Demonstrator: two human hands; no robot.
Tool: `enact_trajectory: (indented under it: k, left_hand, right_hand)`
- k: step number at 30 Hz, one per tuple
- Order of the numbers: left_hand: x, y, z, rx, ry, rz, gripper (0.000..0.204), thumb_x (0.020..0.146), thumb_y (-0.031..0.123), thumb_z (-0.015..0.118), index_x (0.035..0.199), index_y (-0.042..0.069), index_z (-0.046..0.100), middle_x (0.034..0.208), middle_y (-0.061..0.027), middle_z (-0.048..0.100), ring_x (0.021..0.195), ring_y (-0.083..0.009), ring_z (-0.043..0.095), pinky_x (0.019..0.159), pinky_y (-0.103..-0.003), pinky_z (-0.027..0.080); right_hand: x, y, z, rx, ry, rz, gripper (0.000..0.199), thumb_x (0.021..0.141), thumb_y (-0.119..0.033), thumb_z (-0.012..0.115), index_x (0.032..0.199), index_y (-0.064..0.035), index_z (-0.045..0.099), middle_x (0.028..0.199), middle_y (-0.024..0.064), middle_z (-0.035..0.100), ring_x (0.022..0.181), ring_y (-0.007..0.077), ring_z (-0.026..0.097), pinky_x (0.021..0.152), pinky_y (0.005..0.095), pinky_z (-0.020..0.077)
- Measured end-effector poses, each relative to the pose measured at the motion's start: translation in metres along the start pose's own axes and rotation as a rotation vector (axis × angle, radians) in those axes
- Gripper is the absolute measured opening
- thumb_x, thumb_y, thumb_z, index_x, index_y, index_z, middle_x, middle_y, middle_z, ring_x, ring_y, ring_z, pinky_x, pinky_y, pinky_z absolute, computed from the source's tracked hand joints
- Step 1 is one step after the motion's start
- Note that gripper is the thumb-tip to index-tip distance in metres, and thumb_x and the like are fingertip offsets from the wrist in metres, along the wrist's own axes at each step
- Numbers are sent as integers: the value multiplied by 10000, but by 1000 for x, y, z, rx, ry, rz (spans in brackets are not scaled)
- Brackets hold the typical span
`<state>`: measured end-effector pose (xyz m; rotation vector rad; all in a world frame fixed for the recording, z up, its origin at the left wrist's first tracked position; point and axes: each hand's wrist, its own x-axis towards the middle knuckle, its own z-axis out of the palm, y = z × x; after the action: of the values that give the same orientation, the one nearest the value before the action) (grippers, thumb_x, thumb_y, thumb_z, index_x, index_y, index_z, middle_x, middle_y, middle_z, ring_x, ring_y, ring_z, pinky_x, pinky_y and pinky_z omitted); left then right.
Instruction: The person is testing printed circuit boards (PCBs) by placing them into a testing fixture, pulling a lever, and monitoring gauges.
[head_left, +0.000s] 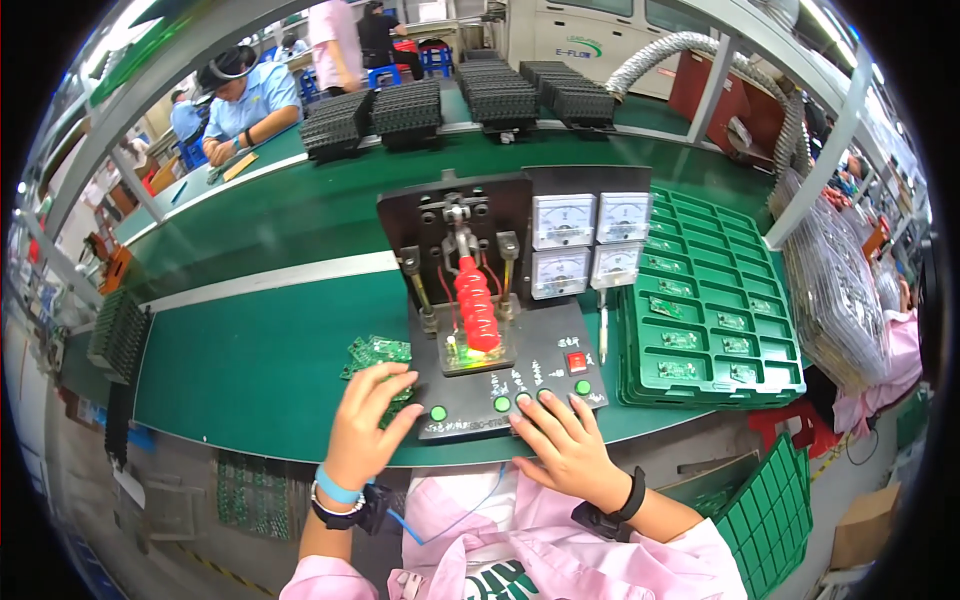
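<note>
Right hand (572, 455) first: nothing clamped in it, fingers spread apart, fingertips down at the near row of green buttons (501, 404) on the black box (548, 345). A light touch looks best here — straight down, one button at a time, no push that would slide the box. To the left, the left hand (360, 425) has thumb and fingers apart beside the box, at a loose heap of circuit boards (378, 351); whether it presses on any of them, I cannot tell. It does well to avoid nudging the box.

Just beyond the hands, what looks like the board under test (463, 353) sits glowing in its holder, below the red coiled handle (475, 300); it probably needs to lie flat and undisturbed during each press. Farther out, to the right of the handle, four dials (563, 221) face the person — worth a glance per press, though their needles are too small to read. At far right, boards sit in the green tray (712, 391); the loose heap is best kept apart from those.
</note>
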<state>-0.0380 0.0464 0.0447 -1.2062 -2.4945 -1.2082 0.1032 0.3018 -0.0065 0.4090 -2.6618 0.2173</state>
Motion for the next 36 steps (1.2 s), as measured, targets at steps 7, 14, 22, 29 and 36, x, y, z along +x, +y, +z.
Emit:
enact_trajectory:
  k: [7,14,22,29,36]
  left_hand:
    - [41,3,-6,231,-88,154,790,681,422,813,1374,174,528,1026,-89,505,995,-294,516,884,-439,441]
    - [54,2,-6,279,-331,84,815,638,484,832,1265,47,551,1151,-125,499,1092,-330,489,961,-450,411]
    - [17,-11,-3,157,-7,110,733,770,396,761,1403,146,488,1279,-143,495,1146,-347,483,963,-447,421]
    - [-7,-51,-38,337,16,-117,376,845,205,686,1193,77,622,1233,-134,565,1137,-344,531,963,-430,435]
    - [25,-73,-43,375,-52,38,200,850,59,646,1048,48,669,1144,-106,624,1092,-314,577,927,-406,467]
  right_hand:
    - [-1,-2,6,-22,67,-4,563,845,-372,648,1354,-155,542,1428,57,497,1297,255,466,1085,481,287]
    - [42,13,-31,246,-115,85,600,731,-241,781,1264,-68,568,1275,136,573,1217,298,521,997,407,414]
    - [263,52,-93,723,849,-336,627,753,-122,796,1305,-40,510,1225,183,585,1108,258,602,870,319,520]
    - [226,65,-68,668,966,107,273,832,48,583,1084,-44,634,1158,89,569,931,174,601,711,246,513]
    - [104,56,-21,860,59,460,148,828,-22,673,970,-28,630,937,15,554,783,82,517,666,225,423]
